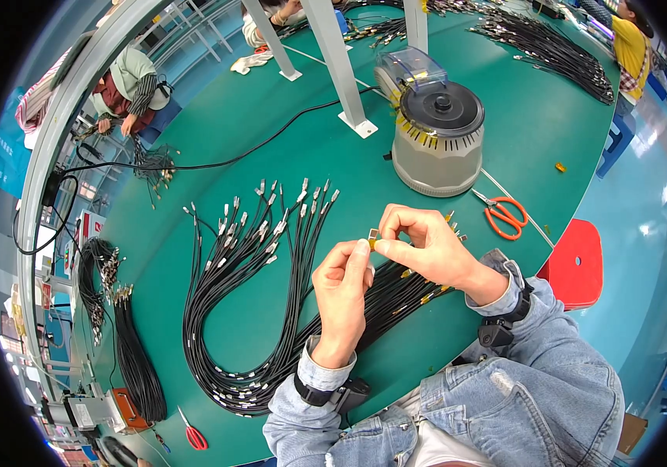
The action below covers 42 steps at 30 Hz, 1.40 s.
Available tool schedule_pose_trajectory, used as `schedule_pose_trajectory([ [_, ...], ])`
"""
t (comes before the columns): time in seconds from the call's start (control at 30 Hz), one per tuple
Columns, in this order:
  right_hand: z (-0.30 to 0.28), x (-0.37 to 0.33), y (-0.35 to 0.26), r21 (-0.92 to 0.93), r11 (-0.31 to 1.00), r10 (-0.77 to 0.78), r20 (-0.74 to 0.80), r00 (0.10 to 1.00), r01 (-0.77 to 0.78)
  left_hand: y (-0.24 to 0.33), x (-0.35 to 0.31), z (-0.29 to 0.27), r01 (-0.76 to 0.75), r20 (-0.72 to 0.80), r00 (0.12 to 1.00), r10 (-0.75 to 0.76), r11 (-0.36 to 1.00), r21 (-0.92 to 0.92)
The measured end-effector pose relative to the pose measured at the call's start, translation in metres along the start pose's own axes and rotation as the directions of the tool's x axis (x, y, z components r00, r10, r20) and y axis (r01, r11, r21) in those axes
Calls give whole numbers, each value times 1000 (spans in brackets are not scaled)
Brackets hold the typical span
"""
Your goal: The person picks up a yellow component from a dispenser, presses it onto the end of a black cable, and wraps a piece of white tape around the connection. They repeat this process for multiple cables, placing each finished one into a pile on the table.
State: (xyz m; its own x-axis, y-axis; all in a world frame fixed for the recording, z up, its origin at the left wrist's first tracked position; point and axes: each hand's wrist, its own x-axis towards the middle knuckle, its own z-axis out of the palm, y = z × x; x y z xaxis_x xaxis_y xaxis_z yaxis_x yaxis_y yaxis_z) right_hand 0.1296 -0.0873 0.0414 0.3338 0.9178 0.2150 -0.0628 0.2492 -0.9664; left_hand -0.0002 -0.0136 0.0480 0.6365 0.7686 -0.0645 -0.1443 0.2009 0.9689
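Observation:
My left hand [339, 292] and my right hand [430, 245] meet above the bench, fingertips pinched together. Between them is a small metal cable connector [373, 233] with a bit of amber tape [372, 244] at its base. The fingers hide most of this piece and its cable. Under my hands runs a bundle of black cables [384, 300], some ends wrapped in yellow tape. It curves left into a loop [209, 366], with metal connectors [275, 229] fanned out at its far end. Just beyond my right hand stands a round tape dispenser [438, 152], strips of amber tape around its rim.
Orange-handled scissors [507, 217] lie right of the dispenser, red-handled scissors [193, 434] at the near left. Grey metal posts [341, 70] rise from the green table [271, 156]. More cables [137, 358] lie left. A red stool [577, 265] stands right. Other people work around the table.

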Motion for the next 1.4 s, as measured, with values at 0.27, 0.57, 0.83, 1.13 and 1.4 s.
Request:
schedule_pose_trajectory([
  [0.27, 1, -1, 3, 23, 1000, -1, 15, 1000, 0, 6, 1, -5, 138, 22, 990, -136, 982, -130],
  [0.57, 0, -1, 0, 55, 997, 45, 30, 999, -47, 5, 2, -5, 150, 66, 988, -142, 977, -152],
  [0.83, 1, 6, 3, 1, 1000, 24, -268, 963, -25, 4, 2, -2, 101, 25, 995, -99, 987, -126],
  [1.13, 2, 1, 8, -88, 993, -86, -37, 996, 82, -5, 1, -6, 46, 53, 998, -41, 994, -95],
  [1.4, 5, 0, 11, -14, 982, -191, -66, 979, 191, -5, 0, -4, -37, 48, 998, 39, 998, -49],
])
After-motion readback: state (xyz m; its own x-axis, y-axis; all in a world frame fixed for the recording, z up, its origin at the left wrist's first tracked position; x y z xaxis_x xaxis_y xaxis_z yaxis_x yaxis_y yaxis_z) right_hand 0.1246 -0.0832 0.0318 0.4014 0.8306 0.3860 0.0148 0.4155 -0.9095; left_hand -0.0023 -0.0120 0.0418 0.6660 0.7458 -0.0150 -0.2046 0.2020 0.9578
